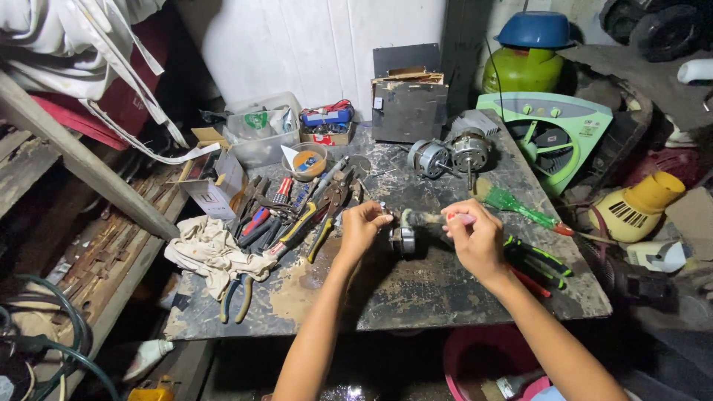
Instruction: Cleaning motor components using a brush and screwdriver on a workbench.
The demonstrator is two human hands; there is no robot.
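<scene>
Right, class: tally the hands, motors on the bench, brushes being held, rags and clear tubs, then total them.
Hands: 2, left hand and right hand
Motors: 3, small motor at the hands, left back motor, right back motor
Held brushes: 1, brush in the right hand
Rags: 1, rag
Clear tubs: 1, tub
Total: 8

I hold a small round metal motor part (402, 236) just above the dark worktop's middle; a pink-handled brush (438, 218) lies across it, bristles leftward.
</scene>
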